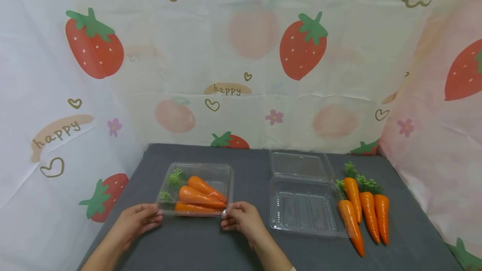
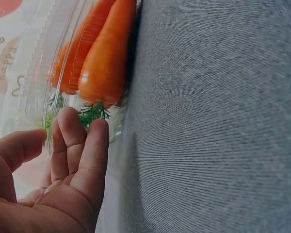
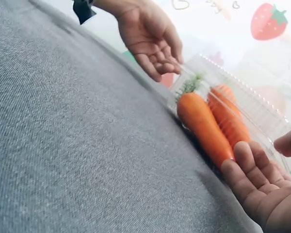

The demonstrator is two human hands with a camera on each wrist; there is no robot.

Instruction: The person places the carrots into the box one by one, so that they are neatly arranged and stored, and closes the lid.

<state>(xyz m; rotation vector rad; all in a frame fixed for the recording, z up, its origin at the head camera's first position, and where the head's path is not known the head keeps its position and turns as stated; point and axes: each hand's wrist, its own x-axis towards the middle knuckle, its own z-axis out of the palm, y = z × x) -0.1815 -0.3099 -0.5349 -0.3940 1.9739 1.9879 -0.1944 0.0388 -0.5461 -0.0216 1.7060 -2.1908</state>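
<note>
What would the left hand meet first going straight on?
Likely the filled box, at its near left corner: the left hand is right at it, and whether they already touch is unclear.
</note>
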